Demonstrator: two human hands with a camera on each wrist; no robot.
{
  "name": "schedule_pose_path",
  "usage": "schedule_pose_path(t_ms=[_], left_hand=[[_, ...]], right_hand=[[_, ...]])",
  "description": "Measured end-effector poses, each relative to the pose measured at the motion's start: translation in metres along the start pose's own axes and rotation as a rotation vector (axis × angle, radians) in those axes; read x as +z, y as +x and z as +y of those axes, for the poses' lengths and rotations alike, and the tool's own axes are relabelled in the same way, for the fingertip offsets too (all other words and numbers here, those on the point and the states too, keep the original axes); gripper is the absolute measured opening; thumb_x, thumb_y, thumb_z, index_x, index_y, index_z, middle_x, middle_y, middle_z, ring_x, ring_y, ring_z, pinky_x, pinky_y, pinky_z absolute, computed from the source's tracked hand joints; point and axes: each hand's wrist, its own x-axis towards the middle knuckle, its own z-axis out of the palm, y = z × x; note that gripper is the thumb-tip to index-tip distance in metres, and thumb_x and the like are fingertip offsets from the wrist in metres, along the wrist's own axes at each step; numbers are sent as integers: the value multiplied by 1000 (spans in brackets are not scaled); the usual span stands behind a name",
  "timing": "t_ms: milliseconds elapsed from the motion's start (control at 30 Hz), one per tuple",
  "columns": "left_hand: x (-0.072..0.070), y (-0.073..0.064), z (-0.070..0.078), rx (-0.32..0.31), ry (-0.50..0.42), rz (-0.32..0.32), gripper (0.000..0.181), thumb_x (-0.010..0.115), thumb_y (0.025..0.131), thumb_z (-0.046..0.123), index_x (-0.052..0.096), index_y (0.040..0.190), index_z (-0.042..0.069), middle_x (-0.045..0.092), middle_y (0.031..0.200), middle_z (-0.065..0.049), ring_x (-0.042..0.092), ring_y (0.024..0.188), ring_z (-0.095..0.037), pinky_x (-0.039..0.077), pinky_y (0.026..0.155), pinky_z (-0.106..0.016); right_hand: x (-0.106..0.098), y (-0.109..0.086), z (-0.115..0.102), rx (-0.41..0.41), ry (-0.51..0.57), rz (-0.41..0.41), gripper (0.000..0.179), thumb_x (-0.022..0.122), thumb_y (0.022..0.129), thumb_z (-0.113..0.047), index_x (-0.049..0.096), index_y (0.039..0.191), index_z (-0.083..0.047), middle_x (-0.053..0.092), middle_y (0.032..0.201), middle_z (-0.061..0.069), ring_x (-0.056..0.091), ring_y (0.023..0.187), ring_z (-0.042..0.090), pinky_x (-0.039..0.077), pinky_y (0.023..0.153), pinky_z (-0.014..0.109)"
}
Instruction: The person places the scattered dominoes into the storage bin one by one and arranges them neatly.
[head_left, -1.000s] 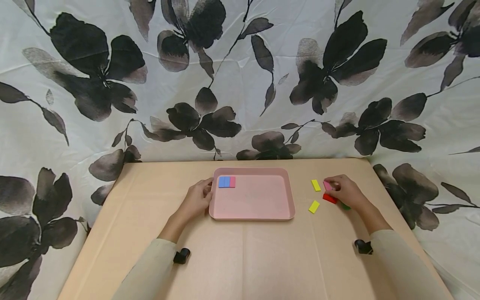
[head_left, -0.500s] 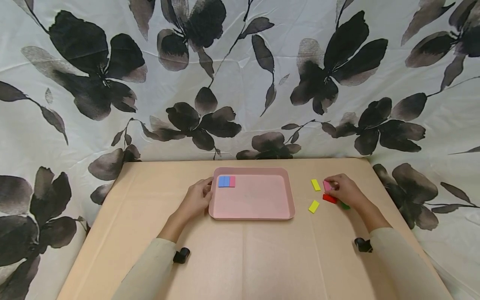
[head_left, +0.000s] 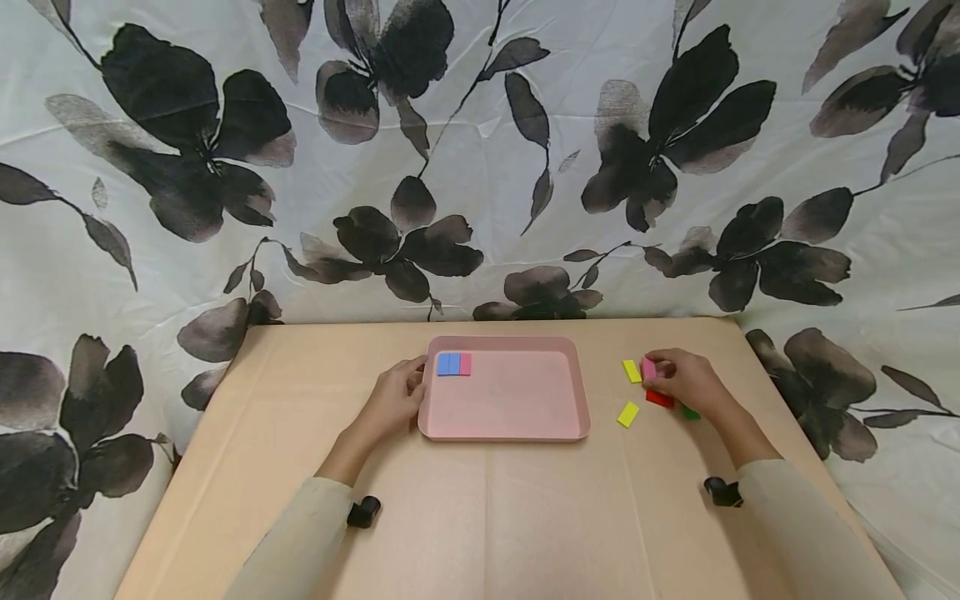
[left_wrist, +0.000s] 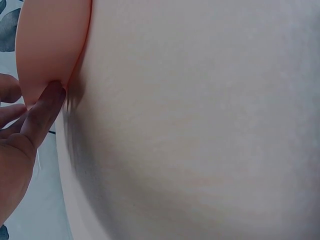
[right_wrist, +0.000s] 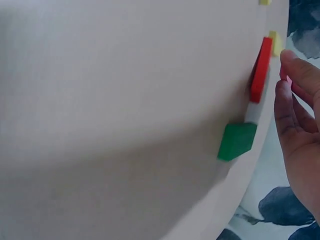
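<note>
Matte pink, the shallow tray [head_left: 517, 404] is gripped at its left edge by the left hand [head_left: 393, 393]. Its corners are rounded; its long axis is set parallel to the tabletop's [head_left: 487, 533] far edge. In the tray's far-left corner, two flat blue pieces [head_left: 443, 364] and a pink piece [head_left: 465, 364] are aligned in a touching row. Right of the tray, two straight-edged yellow pieces [head_left: 632, 371] are laid apart at differing angles. Just beside the farther one, a pink block [head_left: 648, 367] is pinched in the fingertips of the right hand [head_left: 684, 379]. The governing relation is lateral: the tray is situated to the block's left, and the block's long axis is directed roughly toward the far edge. Whether the block is raised cannot be told. A smooth red block [head_left: 660, 399] is positioned nearward of it; a thick green block [right_wrist: 237, 141] is placed farther toward the tabletop's right edge.
</note>
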Motion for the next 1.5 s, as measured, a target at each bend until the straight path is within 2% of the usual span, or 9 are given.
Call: schedule_pose_path(t_ms=[133, 333, 567, 800, 1100, 1300, 1500], left_hand=[[0, 1, 0, 0, -8, -3, 52, 63, 96, 0, 52, 147, -5, 67, 123, -20, 68, 93, -25, 58, 78, -34], [0, -1, 2, 6, -5, -1, 53, 63, 96, 0, 52, 147, -6, 67, 125, -22, 70, 95, -26, 60, 80, -37], [0, -1, 1, 0, -17, -5, 53, 62, 96, 0, 51, 147, -6, 67, 125, -22, 70, 97, -28, 60, 82, -39], [0, -2, 1, 12, -16, -5, 52, 63, 96, 0, 51, 147, -6, 67, 124, -23, 70, 97, -27, 60, 81, -38], [0, -1, 2, -4, -7, -8, 52, 63, 96, 1, 52, 147, -4, 67, 124, -20, 68, 94, -26, 59, 80, -36], [0, -1, 3, -2, -2, -14, 53, 62, 96, 0, 51, 147, -5, 66, 125, -21, 68, 94, -26, 59, 80, -36], [0, 0, 1, -4, 10, -11, 53, 62, 96, 0, 52, 147, -6, 68, 119, -19, 68, 92, -23, 57, 77, -33]], right_hand=[[0, -3, -12, -49, -7, 47, 58, 81, 90, -23, 61, 140, -1, 67, 119, 21, 64, 104, 34, 61, 81, 39], [4, -7, -31, -135, -11, 106, 53, 83, 88, -17, 65, 135, 1, 67, 117, 20, 66, 99, 30, 60, 85, 43], [7, -7, -53, -184, 10, 141, 52, 84, 86, -15, 67, 133, 0, 66, 119, 21, 67, 98, 31, 59, 89, 49], [14, -5, -78, -262, 31, 174, 47, 85, 84, -10, 70, 127, 0, 68, 115, 18, 67, 92, 27, 59, 85, 44], [29, 1, -115, -313, 55, 102, 48, 86, 83, -11, 70, 128, -1, 67, 116, 15, 66, 91, 22, 59, 83, 40], [39, 8, -136, -308, 64, 60, 53, 88, 82, -13, 70, 131, -4, 66, 113, 12, 63, 91, 22, 59, 83, 37], [50, 18, -150, -318, 80, 30, 55, 88, 82, -14, 69, 133, -5, 66, 114, 11, 64, 94, 22, 59, 86, 37]])
